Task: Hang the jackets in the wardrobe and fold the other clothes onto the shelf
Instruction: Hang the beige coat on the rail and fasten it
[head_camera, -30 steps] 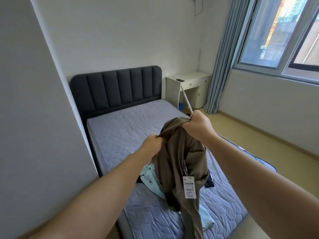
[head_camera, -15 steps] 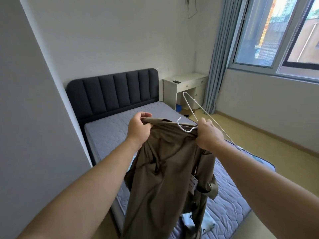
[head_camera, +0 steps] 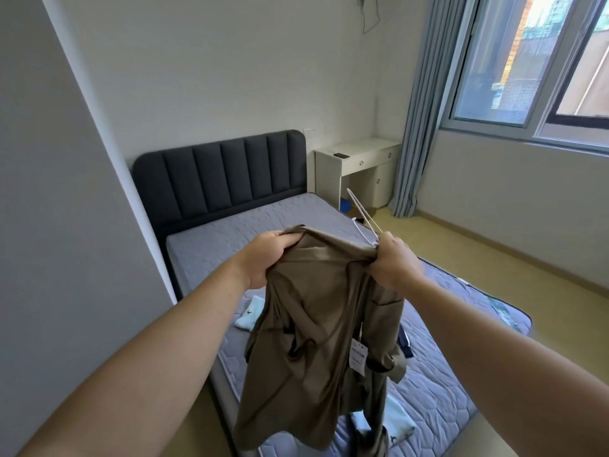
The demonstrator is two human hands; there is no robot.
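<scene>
Brown jacket [head_camera: 313, 341] is hanging between and below our 2 hands, left hand [head_camera: 263, 262] gripping its top edge, right hand [head_camera: 393, 263] clutching fabric plus hanger [head_camera: 361, 214]; we are probably fitting the hanger, next threading it into a shoulder.

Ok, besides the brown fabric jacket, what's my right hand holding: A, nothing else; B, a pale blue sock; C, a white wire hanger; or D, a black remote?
C: the right hand grips a white wire hanger together with one top edge of the brown fabric jacket, and the wire sticks up and away from that hand.
</scene>
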